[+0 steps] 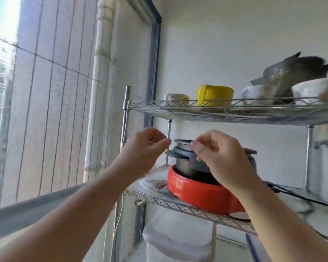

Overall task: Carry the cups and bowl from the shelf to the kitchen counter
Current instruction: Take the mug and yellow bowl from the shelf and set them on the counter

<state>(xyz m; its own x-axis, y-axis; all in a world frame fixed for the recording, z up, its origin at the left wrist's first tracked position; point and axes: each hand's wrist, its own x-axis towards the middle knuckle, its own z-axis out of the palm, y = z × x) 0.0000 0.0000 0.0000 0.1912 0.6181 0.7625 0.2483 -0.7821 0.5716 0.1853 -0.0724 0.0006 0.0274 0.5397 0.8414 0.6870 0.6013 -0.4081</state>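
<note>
Fingers (pixel 155 142) of the left hand (pixel 146 148) are curled loosely inward, thumb tip near the index tip, with nothing between them. Fingers (pixel 199 148) of the right hand (pixel 220 157) are bent the same way, thumb and index close together, also empty. Both hands hover side by side, apart from each other, in front of the wire shelf (pixel 235 110), between its top and middle tiers.

Behind the right hand, a dark metal pot (pixel 184 159) with a side handle sits inside a round, glossy red pan (pixel 201 193) on the middle tier. The shelf is chromed wire with a zigzag edge rail and round posts.

On the top tier, above both hands and untouched, stand a pale cup (pixel 176 99), a yellow plastic cup (pixel 214 95), and two white patterned bowls (pixel 257 93), their texture blurred. A dark long-handled pan (pixel 301 70) rests above the bowls. The pale cup lies up and right of the left fingers; the yellow cup is directly above the right fingers.
</note>
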